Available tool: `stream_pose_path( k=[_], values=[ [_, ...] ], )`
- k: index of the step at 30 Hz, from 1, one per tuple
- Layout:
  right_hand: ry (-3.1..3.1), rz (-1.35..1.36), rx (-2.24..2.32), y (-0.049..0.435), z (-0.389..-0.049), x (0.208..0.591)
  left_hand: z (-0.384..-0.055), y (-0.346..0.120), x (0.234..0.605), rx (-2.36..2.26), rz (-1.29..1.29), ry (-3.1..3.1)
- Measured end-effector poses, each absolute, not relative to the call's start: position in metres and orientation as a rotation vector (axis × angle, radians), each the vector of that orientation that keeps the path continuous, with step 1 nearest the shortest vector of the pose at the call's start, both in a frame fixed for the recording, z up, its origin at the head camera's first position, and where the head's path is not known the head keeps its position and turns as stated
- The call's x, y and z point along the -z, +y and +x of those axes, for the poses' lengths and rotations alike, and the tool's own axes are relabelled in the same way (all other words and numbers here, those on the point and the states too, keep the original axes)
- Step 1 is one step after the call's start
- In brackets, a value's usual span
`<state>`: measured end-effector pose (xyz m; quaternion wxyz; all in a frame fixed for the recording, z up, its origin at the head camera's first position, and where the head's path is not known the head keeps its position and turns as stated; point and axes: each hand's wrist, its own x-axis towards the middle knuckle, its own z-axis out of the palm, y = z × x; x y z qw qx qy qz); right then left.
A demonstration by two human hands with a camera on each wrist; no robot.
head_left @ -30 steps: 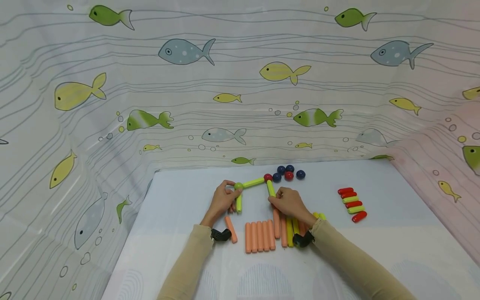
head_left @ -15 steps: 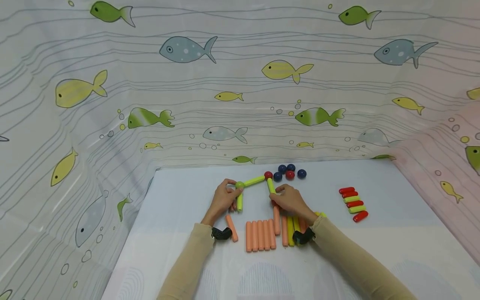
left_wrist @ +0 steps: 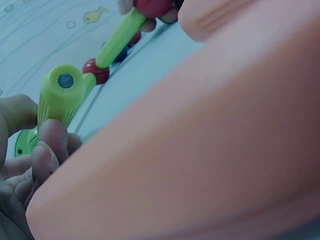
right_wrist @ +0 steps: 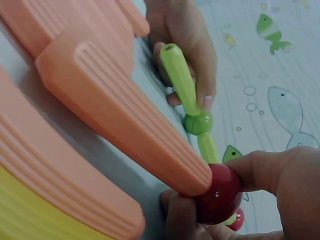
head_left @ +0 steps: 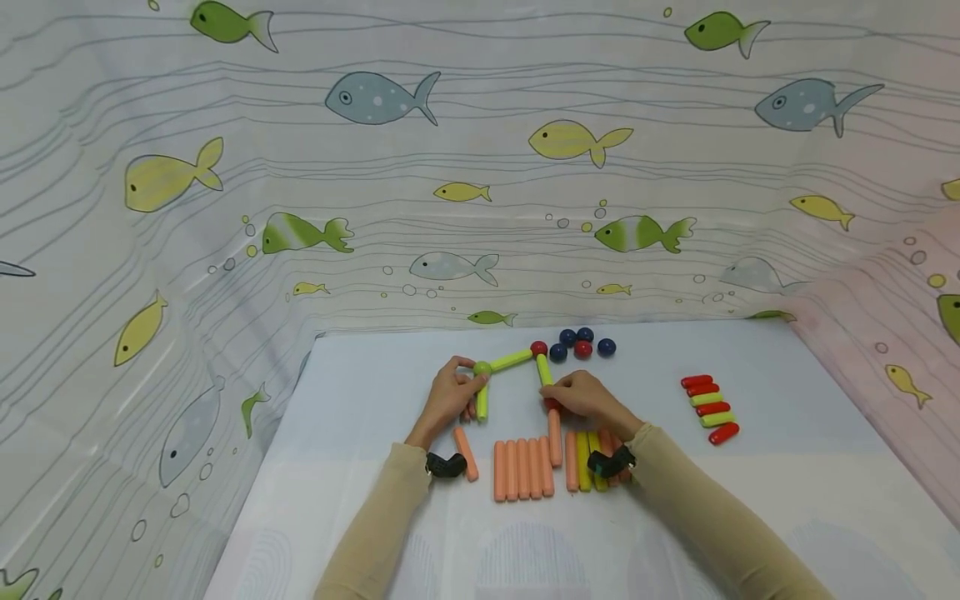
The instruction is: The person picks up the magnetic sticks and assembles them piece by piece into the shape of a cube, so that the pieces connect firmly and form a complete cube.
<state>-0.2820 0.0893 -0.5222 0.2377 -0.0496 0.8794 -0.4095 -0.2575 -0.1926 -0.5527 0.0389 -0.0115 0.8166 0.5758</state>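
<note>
In the head view my left hand (head_left: 452,392) pinches a lime-green rod (head_left: 482,404) close to a green ball (head_left: 482,367). From that ball a second lime rod (head_left: 512,360) runs to a red ball (head_left: 539,348), where a third lime rod (head_left: 545,371) joins and points back toward me. My right hand (head_left: 588,393) grips another red ball (right_wrist: 220,195) at the near end of this third rod. An orange rod (head_left: 555,437) meets that ball, its end against the red surface in the right wrist view. A metal disc shows in the left-held rod's free end (left_wrist: 65,80).
Several orange rods (head_left: 522,469) lie in a row nearer me, with yellow rods (head_left: 584,462) right of them, partly under my right wrist. A single orange rod (head_left: 466,454) lies by my left wrist. Dark blue balls (head_left: 558,352) sit behind; short red and lime rods (head_left: 712,408) lie right.
The orange rod at my right hand has slid slightly away from me, off the row, and the red ball in my fingers now shows. My left hand stays on its rod.
</note>
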Motion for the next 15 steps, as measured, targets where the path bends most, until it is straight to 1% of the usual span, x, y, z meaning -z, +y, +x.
stream_pose_path(
  k=[6, 8, 11, 13, 15],
  values=[
    [2.43, -0.184, 1.065, 0.091, -0.282, 0.521, -0.256, -0.19, 0.548, -1.684, -0.078, 2.613],
    [2.456, -0.204, 1.047, 0.09, -0.282, 0.522, -0.254, -0.187, 0.545, -1.515, -0.048, 2.787],
    [2.464, -0.202, 1.04, 0.089, -0.282, 0.523, -0.247, -0.18, 0.536, -1.134, 0.057, 3.133],
    [2.454, -0.201, 1.04, 0.09, -0.282, 0.522, -0.236, -0.169, 0.528, -0.862, 0.136, 3.316],
    [2.436, -0.203, 1.052, 0.091, -0.282, 0.521, -0.223, -0.155, 0.519, -0.696, 0.242, 3.399]
  ],
)
